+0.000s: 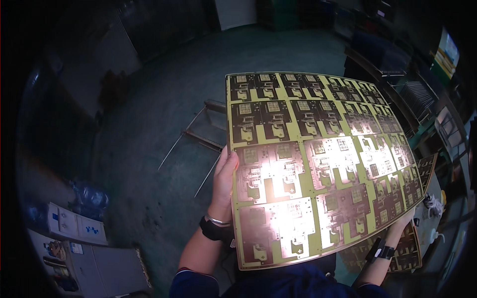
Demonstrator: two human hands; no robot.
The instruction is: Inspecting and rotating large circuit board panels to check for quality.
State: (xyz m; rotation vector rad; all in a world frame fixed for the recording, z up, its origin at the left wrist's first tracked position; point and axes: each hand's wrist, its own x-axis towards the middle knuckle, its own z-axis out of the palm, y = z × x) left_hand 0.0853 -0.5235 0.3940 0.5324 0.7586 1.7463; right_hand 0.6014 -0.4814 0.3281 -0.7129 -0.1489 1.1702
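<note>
A large circuit board panel point(308, 191), yellow-green with rows of copper patterns, is raised and tilted in front of me. Light glares off its middle and lower left. My left hand point(224, 180) grips the left edge, thumb on the near face and the other fingers hidden behind. At the lower right edge is my right hand point(403, 221), mostly covered by the panel; its fingers do not show, though the panel appears to be supported there too. Below and behind it, more circuit board panels point(410, 251) with similar patterns lie partly hidden.
A metal frame stand point(203, 139) with thin rods is on the green floor point(144, 129) to the left. Cardboard boxes point(109, 268) and blue plastic wrap point(89, 196) sit at the lower left. On the right are a slotted rack point(417, 99) and a table with white items point(433, 206).
</note>
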